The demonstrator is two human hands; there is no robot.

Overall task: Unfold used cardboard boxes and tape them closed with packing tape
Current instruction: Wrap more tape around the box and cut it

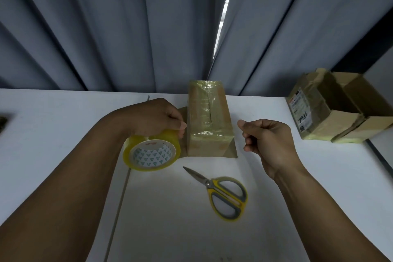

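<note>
Taped box (209, 121): long axis near-to-far, between hands. Left hand (157, 117) grips tape roll (152, 152) against its left side; right hand (265, 136) curled, perhaps pinching tape.

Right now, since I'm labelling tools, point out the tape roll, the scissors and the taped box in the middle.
tape roll (152, 155), head view, printed inner core.
scissors (225, 194), head view, where the handles meet.
taped box (207, 117), head view, taped top face.

Indoor room, perhaps an office or home, plain white worktop (63, 112) against a window, long grey curtains (106, 27) drawn
</note>
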